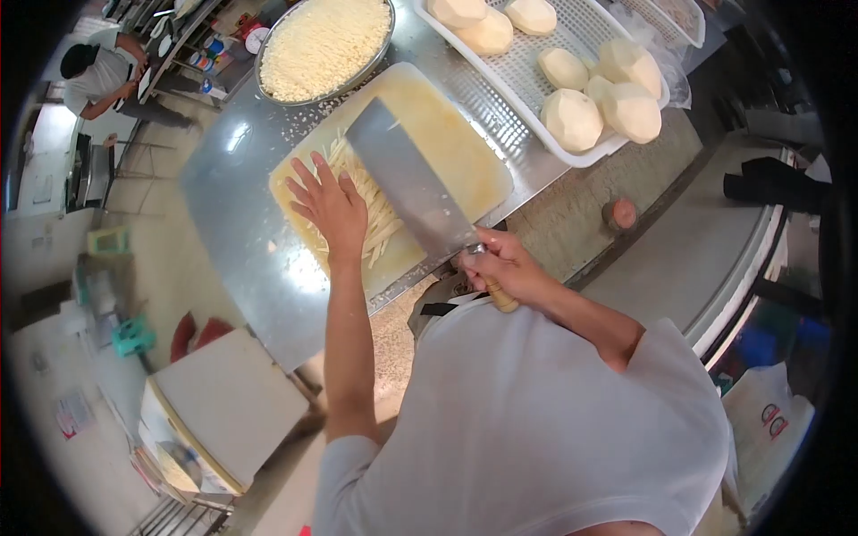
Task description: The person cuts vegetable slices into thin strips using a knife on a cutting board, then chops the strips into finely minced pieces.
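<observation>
My left hand (332,210), fingers spread, is over pale cut strips (382,228) on a yellowish cutting board (465,152); whether its palm presses on them I cannot tell. My right hand (505,265) grips a large cleaver (407,174) by its wooden handle near my shirt. The broad blade reaches across the board, beside the strips and to the right of my left hand. Strips show between my left fingers and along the blade's left side.
Behind the board stands a round metal bowl (391,36) heaped with finely chopped pale food. A white perforated tray (585,159) at the back right holds several peeled pale vegetables. Another person (103,76) stands at a counter, far left. A white-topped cabinet (228,402) is lower left.
</observation>
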Demonstrator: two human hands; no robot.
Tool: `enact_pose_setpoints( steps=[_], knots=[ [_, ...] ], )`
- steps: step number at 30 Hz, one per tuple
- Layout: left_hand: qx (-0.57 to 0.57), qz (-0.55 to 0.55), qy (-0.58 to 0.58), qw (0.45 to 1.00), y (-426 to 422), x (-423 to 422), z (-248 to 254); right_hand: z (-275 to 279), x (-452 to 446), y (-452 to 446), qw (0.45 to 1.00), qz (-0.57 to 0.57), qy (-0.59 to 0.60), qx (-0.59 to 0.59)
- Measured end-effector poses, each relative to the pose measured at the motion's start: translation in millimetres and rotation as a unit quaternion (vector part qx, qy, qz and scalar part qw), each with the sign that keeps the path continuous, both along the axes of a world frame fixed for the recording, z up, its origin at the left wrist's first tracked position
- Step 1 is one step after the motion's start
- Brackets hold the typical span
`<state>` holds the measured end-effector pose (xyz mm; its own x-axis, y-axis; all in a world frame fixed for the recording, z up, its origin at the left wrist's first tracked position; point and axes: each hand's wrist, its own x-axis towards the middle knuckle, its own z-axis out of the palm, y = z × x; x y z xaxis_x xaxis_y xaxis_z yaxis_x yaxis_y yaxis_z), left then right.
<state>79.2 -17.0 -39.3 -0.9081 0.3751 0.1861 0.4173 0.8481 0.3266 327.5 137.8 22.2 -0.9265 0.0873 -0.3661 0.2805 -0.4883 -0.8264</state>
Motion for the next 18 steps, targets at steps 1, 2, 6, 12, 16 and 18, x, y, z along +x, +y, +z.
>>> enact_pose_setpoints(
  steps=[1, 2, 6, 12, 16, 18],
  knots=[
    [0.022, -0.017, 0.004, 1.0, 0.6, 2.1, 0.0, -1.3, 1.7, 9.4, 1.0, 0.0, -0.004, 0.018],
    [0.043, -0.036, 0.007, 0.998, 0.8, 4.8, 0.0, -3.9, 2.4, 19.4, 0.999, -0.001, -0.007, 0.035],
    [0.048, -0.056, 0.025, 0.997, 14.2, 18.0, 12.3, -24.6, -2.6, 43.9, 0.999, -0.022, 0.011, 0.043],
    [0.068, -0.088, -0.122, 0.986, 13.5, -62.8, -2.8, -29.2, -4.0, 78.4, 0.98, -0.036, -0.015, 0.193],
    [0.094, -0.061, -0.193, 0.975, 17.4, -90.0, -28.3, -29.1, -4.1, 98.4, 0.951, 0.018, 0.015, 0.307],
    [0.107, -0.063, -0.199, 0.972, 20.8, -86.7, -33.3, -26.8, -4.0, 99.6, 0.939, 0.01, 0.041, 0.341]
  ],
)
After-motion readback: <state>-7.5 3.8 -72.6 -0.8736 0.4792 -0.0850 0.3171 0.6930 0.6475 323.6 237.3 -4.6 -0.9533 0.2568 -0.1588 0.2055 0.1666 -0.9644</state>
